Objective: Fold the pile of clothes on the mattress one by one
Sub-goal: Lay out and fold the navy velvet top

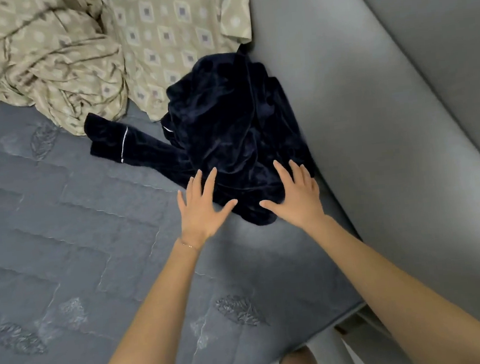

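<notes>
- Navy garment (pixel 228 130): crumpled heap on mattress (pixel 61 228), far right, against grey padded side (pixel 390 138). Long axis runs away from me; piped cuff (pixel 109 144) points left.
- Left grip (pixel 200 206): fingers wide, straight, at heap's near-left edge, holding nothing.
- Right grip (pixel 296 197): same, over near-right edge.
- Beige sheet (pixel 73 51) bunched behind.

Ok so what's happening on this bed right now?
A person is reaching with both bare hands for a crumpled pile of dark navy clothes on the grey mattress. The left hand and right hand are open, fingers spread at the pile's near edge, gripping nothing. A sleeve with white piping sticks out to the left. Nothing looks folded yet. A rumpled beige patterned sheet lies behind.
</notes>
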`<state>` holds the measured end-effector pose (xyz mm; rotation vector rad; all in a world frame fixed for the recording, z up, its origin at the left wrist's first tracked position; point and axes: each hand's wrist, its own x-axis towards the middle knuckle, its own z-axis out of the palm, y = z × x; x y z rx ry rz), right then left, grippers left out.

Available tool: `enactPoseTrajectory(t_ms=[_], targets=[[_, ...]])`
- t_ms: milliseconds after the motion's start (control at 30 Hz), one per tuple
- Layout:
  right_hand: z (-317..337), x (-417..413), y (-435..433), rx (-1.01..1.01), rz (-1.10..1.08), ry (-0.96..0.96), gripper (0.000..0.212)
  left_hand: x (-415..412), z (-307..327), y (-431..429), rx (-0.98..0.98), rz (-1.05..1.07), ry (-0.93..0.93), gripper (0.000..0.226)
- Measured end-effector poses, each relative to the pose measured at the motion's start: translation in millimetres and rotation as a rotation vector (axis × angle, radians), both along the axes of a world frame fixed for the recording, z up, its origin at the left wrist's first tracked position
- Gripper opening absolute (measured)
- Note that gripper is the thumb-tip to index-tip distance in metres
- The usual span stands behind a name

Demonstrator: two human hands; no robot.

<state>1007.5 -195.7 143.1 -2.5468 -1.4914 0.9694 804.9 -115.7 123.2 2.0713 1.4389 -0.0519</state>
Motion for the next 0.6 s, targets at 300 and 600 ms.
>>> enactPoseTrajectory(t_ms=[300,600], targets=[[-111,36,67,-0.011,-0.14,0.099,0.116,46,-106,50,-0.124,0.357,-0.149,0.103],[-165,16,90,0.057,-0.221,-0.062,0.083,79,-156,51,0.135,0.541,-0.086,0.074]])
